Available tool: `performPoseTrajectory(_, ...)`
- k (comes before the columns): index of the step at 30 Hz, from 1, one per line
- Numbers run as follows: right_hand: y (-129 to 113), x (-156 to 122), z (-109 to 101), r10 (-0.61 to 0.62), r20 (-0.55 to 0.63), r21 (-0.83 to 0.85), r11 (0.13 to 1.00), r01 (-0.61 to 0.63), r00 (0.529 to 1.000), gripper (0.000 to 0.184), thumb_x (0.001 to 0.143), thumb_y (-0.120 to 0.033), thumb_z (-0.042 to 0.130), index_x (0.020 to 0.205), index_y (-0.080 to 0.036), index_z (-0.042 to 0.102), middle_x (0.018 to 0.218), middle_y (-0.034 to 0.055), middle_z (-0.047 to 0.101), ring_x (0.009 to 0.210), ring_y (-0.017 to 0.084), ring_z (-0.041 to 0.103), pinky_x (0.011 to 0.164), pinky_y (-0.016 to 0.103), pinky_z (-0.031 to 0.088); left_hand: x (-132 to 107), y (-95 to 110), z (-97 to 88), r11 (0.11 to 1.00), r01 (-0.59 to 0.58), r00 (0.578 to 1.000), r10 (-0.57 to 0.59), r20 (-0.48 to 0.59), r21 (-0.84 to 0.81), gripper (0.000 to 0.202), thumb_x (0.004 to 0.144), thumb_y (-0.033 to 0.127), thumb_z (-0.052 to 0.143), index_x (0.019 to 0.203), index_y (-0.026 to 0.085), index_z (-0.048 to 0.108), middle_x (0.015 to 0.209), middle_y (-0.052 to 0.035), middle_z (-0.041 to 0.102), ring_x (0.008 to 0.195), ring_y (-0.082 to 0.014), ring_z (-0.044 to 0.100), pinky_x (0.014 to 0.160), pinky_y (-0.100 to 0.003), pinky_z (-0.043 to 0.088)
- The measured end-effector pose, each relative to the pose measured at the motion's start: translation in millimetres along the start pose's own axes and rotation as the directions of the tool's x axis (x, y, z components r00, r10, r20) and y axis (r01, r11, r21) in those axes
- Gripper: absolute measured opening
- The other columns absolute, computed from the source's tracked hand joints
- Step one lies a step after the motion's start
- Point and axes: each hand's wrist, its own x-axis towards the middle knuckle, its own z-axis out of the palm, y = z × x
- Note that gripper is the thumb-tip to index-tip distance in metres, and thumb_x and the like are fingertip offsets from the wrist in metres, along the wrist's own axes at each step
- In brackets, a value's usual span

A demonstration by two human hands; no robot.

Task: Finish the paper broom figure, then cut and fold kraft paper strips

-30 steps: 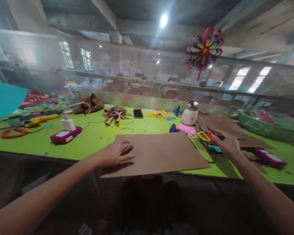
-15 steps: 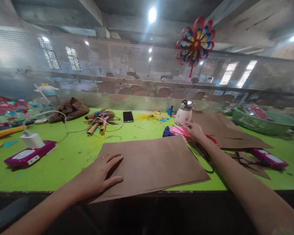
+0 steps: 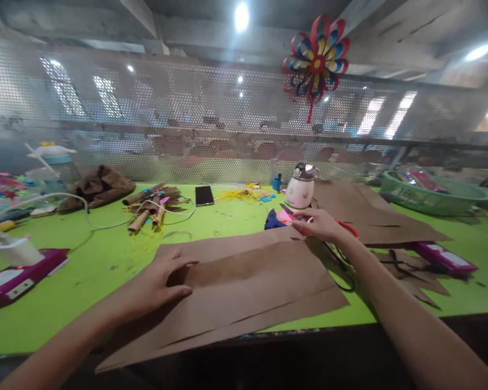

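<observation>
A stack of brown paper sheets (image 3: 248, 281) lies fanned out on the green table (image 3: 106, 254), its near corner hanging over the front edge. My left hand (image 3: 160, 284) rests on the left part of the top sheet, fingers stretched out and thumb apart. My right hand (image 3: 321, 225) is closed round red-handled scissors (image 3: 350, 228) at the sheets' far right corner. The dark blades point left towards a pink scrap (image 3: 287, 215). A white bottle (image 3: 302, 189) stands just behind that hand.
More brown sheets (image 3: 374, 214) lie to the right, with a green basket (image 3: 427, 197) behind them and a magenta box (image 3: 443, 257) in front. A phone (image 3: 204, 195), rolled paper tubes (image 3: 148, 208), a charger on another magenta box (image 3: 12, 268) and a perforated metal wall (image 3: 187, 108) are also here.
My right hand picked up the red-handled scissors and moved left to the sheets' far corner. The brown sheets slid towards me and fanned apart under my left hand.
</observation>
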Motion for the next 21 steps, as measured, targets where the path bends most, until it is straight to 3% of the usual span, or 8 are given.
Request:
performPoseTrajectory(2,-10,-4,-3,-0.028,0.024,0.063,0.998,0.026,0.999,0.04,0.076,-0.047,0.056,0.101,-0.018,0.069,0.091,0.006,0.071,0.073,0.018,0.061,0.065,0.028,0.047,5,0,-2.2,1.0,-0.021,1.0,0.021,0.021,0.008,0.029,0.079,0.043,0.053,0.097,0.022,0.063,0.102,-0.0059,0.056,0.096,-0.0233,0.053,0.085,-0.032,0.042)
performPoseTrajectory(5,-24,-11,-8,-0.064,0.095,0.166,0.985,0.047,0.993,0.038,0.077,-0.046,0.056,0.1,-0.019,0.07,0.092,0.0064,0.07,0.077,0.019,0.06,0.068,0.03,0.046,12,0,-5.6,0.998,-0.061,0.998,0.06,0.036,0.01,0.025,0.082,0.039,0.047,0.076,0.019,0.061,0.085,-0.0042,0.056,0.082,-0.0195,0.053,0.075,-0.028,0.042)
performPoseTrajectory(11,-28,-16,-21,-0.065,0.368,0.364,0.928,-0.08,0.928,0.03,0.073,-0.044,0.062,0.082,-0.017,0.07,0.073,0.0036,0.065,0.067,0.015,0.055,0.058,0.026,0.04,37,-5,-24.6,0.997,-0.077,0.997,0.077,-0.006,0.008,0.021,0.08,0.035,0.047,0.073,0.019,0.059,0.078,-0.0031,0.057,0.076,-0.0182,0.053,0.07,-0.027,0.041)
performPoseTrajectory(16,-13,-16,-26,-0.061,0.338,0.419,0.903,-0.092,0.939,0.034,0.071,-0.049,0.063,0.066,-0.015,0.063,0.058,-0.0026,0.052,0.055,0.01,0.045,0.052,0.023,0.031,69,-4,-41.4,0.999,-0.033,0.995,0.034,0.096,-0.012,0.023,0.075,0.037,0.05,0.077,0.018,0.063,0.076,-0.002,0.063,0.074,-0.018,0.056,0.067,-0.026,0.04)
performPoseTrajectory(18,-8,-16,-24,-0.017,0.304,0.437,0.891,-0.123,0.953,0.036,0.071,-0.051,0.062,0.068,-0.015,0.062,0.059,-0.0029,0.053,0.056,0.01,0.046,0.052,0.023,0.031,80,-3,-45.6,1.0,-0.024,0.991,0.025,0.132,-0.011,0.025,0.075,0.038,0.05,0.076,0.018,0.065,0.072,-0.0011,0.063,0.07,-0.017,0.056,0.064,-0.025,0.038)
performPoseTrajectory(21,-1,-15,-22,0.052,0.25,0.484,0.858,-0.171,0.967,0.037,0.069,-0.053,0.062,0.074,-0.016,0.065,0.065,-0.0008,0.061,0.061,0.013,0.052,0.054,0.024,0.035,91,-6,-52.4,0.999,-0.005,0.995,0.008,0.095,-0.04,0.026,0.072,0.04,0.053,0.075,0.019,0.068,0.069,-0.0009,0.064,0.067,-0.0167,0.055,0.062,-0.024,0.037)
